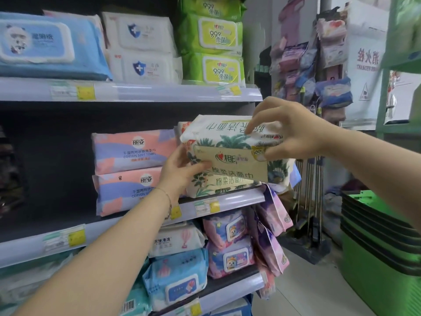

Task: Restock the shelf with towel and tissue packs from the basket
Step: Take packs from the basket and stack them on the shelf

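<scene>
left hand (180, 172), right hand (293, 131) grip towel pack (218, 137) | shelf (239, 199) edge below | room leftward

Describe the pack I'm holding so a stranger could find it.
At the right end of the middle shelf, the left hand and right hand hold the top pack. It is white with green palm leaves, unlike the pink packs beside it.

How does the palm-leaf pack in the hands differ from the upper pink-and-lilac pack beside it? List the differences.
Print: the palm-leaf pack is white with green fronds and a tan label; the upper pink-and-lilac pack has pastel blocks. State: the palm-leaf pack is gripped by the left hand and right hand; the pink-and-lilac pack lies untouched on its twin. Both are soft wrapped packs at the middle shelf.
</scene>
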A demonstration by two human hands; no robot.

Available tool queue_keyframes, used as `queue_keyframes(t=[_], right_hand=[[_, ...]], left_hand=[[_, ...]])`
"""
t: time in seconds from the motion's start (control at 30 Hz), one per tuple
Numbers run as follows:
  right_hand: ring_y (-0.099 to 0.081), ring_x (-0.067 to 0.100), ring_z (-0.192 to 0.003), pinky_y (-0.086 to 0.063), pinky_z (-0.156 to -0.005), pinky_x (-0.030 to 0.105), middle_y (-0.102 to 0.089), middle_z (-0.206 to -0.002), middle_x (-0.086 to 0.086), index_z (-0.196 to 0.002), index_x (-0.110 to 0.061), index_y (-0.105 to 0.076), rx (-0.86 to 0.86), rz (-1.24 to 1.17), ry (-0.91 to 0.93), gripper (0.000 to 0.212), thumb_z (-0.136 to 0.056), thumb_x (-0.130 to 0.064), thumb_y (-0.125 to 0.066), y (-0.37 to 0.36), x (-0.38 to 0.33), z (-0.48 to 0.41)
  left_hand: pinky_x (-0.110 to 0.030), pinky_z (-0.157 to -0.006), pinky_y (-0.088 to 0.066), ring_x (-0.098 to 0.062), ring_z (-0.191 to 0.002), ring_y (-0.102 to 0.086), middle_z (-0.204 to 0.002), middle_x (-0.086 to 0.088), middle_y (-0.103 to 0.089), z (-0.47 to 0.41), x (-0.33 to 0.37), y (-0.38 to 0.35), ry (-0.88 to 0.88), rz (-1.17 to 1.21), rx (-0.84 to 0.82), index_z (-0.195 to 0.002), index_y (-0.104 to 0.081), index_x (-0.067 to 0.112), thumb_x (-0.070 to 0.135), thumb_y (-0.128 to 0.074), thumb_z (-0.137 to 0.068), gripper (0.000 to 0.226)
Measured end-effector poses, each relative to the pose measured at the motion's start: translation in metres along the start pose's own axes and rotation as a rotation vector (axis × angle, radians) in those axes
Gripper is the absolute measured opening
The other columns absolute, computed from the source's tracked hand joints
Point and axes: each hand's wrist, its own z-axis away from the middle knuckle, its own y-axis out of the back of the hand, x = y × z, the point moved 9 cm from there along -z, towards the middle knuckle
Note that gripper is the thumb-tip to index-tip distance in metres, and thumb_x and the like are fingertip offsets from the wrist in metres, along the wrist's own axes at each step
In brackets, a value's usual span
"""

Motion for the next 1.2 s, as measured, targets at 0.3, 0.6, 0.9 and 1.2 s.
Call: queue_keyframes(t=[0.3,0.6,0.9,1.2], right_hand=[[-0.055,0.023,-0.099,-0.044,-0.090,0.045,-0.058,-0.108,0.005,-0.104,-0.015,-0.067,0.342,0.131,-0.003,0.040,-0.076,-0.043,-0.072,0.016,0.022,-0.013],[-0.048,0.031,-0.080,-0.036,-0.059,0.033,-0.045,-0.101,0.010,-0.107,-0.006,-0.050,0.527,0.308,-0.334,0.034,-0.086,-0.030,-0.061,-0.014,0.056,-0.009],[-0.048,0.028,-0.096,-0.044,-0.079,0.038,-0.039,-0.119,0.004,-0.120,-0.020,-0.047,0.465,0.175,-0.379,0.056,-0.076,-0.051,-0.065,-0.036,0.069,-0.028],[-0.042,0.032,-0.102,-0.032,-0.088,0.032,-0.045,-0.124,0.007,-0.123,-0.014,-0.053,0.560,0.104,-0.327,0.049,-0.082,-0.036,-0.067,-0.057,0.086,-0.042]], left_hand=[[-0.021,-0.065,-0.051,-0.001,-0.077,-0.064,-0.085,0.014,-0.070,-0.006,0.028,0.026,-0.137,-0.230,0.341,-0.089,-0.067,0.025,0.035,-0.083,-0.068,0.028],[-0.029,-0.059,-0.049,-0.011,-0.074,-0.061,-0.083,0.009,-0.065,-0.008,0.051,0.020,-0.255,-0.531,0.514,-0.081,-0.055,0.022,0.051,-0.080,-0.066,0.042],[-0.026,-0.052,-0.038,-0.019,-0.071,-0.057,-0.083,0.002,-0.062,-0.025,0.053,0.013,-0.311,-0.566,0.555,-0.082,-0.050,0.014,0.048,-0.076,-0.072,0.044],[-0.035,-0.061,-0.050,-0.019,-0.075,-0.058,-0.087,0.001,-0.060,-0.049,0.045,0.015,-0.228,-0.631,0.536,-0.084,-0.050,0.015,0.052,-0.076,-0.070,0.048]])
